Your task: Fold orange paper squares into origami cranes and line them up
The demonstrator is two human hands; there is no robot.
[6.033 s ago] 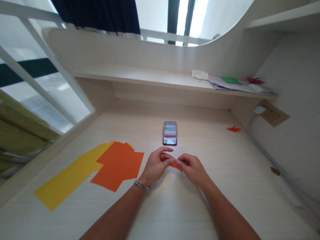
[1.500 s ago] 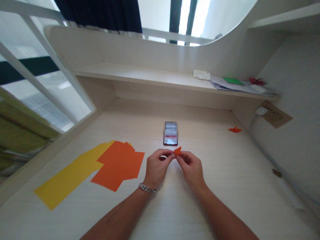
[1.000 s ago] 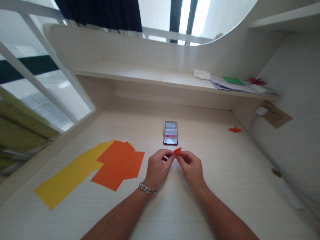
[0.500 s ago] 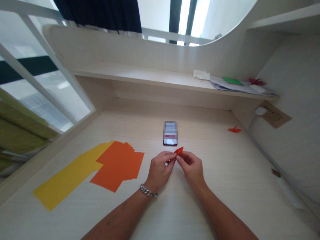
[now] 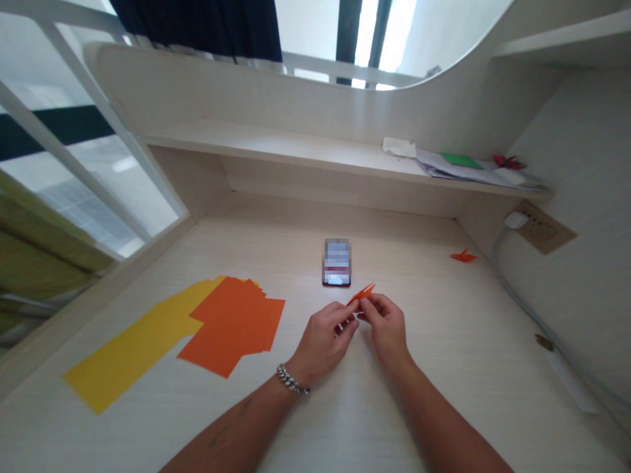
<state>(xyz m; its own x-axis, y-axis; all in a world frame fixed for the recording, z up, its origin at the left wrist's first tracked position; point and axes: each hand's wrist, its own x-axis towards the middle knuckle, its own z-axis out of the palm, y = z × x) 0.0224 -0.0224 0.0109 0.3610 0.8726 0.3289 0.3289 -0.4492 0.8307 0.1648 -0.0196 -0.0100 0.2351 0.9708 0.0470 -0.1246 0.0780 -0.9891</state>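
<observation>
A small folded orange paper piece (image 5: 362,293) is pinched between my two hands just above the desk (image 5: 444,341). My left hand (image 5: 328,338), with a metal bracelet on the wrist, closes its fingertips on the piece's lower end. From the right side, my right hand (image 5: 387,325) grips it with thumb and forefinger. One pointed tip sticks out towards the phone (image 5: 337,263) lying a short way beyond.
A stack of orange sheets (image 5: 234,323) overlaps yellow sheets (image 5: 133,351) on the left. A finished orange paper figure (image 5: 463,256) lies at the far right near a wall socket (image 5: 535,226) and cable. The shelf (image 5: 296,151) holds papers, a green sheet (image 5: 461,160) and a red figure (image 5: 507,161).
Over six seconds the orange piece rose from the desk surface. In the last half second both hands shifted slightly right and the piece turned, its tip now pointing up and right.
</observation>
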